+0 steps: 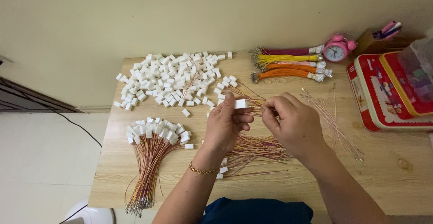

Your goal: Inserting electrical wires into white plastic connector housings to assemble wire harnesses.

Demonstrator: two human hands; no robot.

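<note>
My left hand (228,124) pinches a small white plastic connector block (240,103) between thumb and forefinger above the wooden table (270,183). My right hand (293,122) is closed just to its right, fingertips on thin wires (258,103) that run toward the block. A gold bracelet is on my left wrist. Under both hands lies a loose spread of red and yellow wires (257,151). A big pile of white connector blocks (171,77) lies at the back left.
A bundle of finished wired connectors (151,147) lies front left. Tied wire bundles in maroon, yellow and orange (288,64), a pink alarm clock (337,49) and red tins (388,91) sit at the back right. Pale loose wires (333,124) lie right of my hands.
</note>
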